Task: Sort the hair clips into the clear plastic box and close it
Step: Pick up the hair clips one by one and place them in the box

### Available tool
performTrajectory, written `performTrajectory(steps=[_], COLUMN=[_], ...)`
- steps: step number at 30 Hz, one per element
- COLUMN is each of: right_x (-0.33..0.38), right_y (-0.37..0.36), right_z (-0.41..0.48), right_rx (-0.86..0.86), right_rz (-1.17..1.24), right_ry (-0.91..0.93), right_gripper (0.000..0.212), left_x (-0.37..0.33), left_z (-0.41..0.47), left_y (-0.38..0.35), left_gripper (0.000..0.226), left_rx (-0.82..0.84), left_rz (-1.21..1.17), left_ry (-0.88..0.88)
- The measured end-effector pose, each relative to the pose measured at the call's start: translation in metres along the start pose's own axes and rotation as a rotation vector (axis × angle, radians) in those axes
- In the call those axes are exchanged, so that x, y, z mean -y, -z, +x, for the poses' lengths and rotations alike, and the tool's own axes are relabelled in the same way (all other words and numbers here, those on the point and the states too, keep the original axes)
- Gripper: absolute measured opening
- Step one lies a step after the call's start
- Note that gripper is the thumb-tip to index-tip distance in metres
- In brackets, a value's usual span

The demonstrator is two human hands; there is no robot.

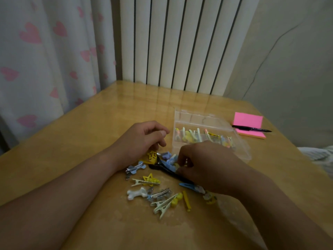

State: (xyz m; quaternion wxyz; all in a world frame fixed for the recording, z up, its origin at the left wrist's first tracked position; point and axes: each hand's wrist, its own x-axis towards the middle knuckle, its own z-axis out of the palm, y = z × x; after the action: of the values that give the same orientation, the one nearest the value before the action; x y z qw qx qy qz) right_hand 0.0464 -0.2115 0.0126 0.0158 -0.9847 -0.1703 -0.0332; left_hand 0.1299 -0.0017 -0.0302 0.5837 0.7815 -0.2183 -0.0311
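While the hair clips (pixel 145 182) lie heaped just left of the open clear plastic box (pixel 242 147), the right hand (pixel 207 165), nearer it, curls onto them, grip unclear, and the left hand (pixel 142 139) hovers loosely curled

The table (pixel 86 134) is glossy wood. At two o'clock, the box (pixel 242 150) is clear plastic. Some hair clips (pixel 160 193) seem part metal.

The clear plastic box (pixel 201 120) stands open; left of it the left hand (pixel 142 139) rests loosely curled. Before the box lie hair clips (pixel 146 182) — the right hand (pixel 207 166) curls its fingertips among them; right of the box, a pink notepad (pixel 248 120) and pen (pixel 252 128).
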Motion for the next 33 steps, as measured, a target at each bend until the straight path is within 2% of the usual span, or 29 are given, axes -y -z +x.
performTrajectory(steps=[3, 5, 9, 12, 14, 17, 23, 26, 30, 33], right_x=[-0.002, -0.008, -0.052, -0.102, -0.127, -0.139, -0.145, -0.138, -0.102, -0.063], right_y=[0.003, 0.010, 0.026, 0.019, 0.007, -0.004, -0.014, -0.011, 0.006, 0.015], right_z=[-0.001, -0.002, -0.003, -0.004, -0.004, -0.001, 0.007, 0.006, 0.000, -0.004], right_rx=[0.032, -0.021, -0.410, -0.549, -0.521, -0.485, -0.430, -0.479, -0.547, -0.365], right_rz=[0.072, 0.256, 0.526, 0.480, 0.374, 0.351, 0.222, 0.199, 0.335, 0.402], right_ry=[0.013, -0.015, -0.210, -0.444, -0.552, -0.606, -0.640, -0.597, -0.381, -0.190], right_gripper=[0.014, 0.009, 0.008, 0.014, 0.016, 0.012, 0.017, 0.016, 0.005, 0.004], left_x=[0.000, 0.000, 0.001, 0.001, 0.002, 0.002, 0.002, 0.002, 0.001, 0.000], left_z=[0.000, 0.000, 0.001, 0.001, 0.001, 0.001, 0.002, 0.002, 0.001, 0.001], left_y=[0.000, 0.000, -0.001, -0.001, -0.001, -0.001, -0.001, -0.001, -0.001, -0.001], left_gripper=[0.018, 0.018, 0.018, 0.018, 0.019, 0.019, 0.018, 0.018, 0.019, 0.019], left_rx=[0.000, 0.001, -0.003, -0.002, 0.002, 0.001, 0.001, 0.004, -0.003, -0.004], left_rz=[0.001, -0.001, 0.001, 0.001, -0.008, -0.018, -0.003, 0.003, 0.005, -0.002], left_ry=[0.000, 0.003, 0.009, 0.004, 0.003, 0.007, 0.008, 0.010, 0.008, 0.011])
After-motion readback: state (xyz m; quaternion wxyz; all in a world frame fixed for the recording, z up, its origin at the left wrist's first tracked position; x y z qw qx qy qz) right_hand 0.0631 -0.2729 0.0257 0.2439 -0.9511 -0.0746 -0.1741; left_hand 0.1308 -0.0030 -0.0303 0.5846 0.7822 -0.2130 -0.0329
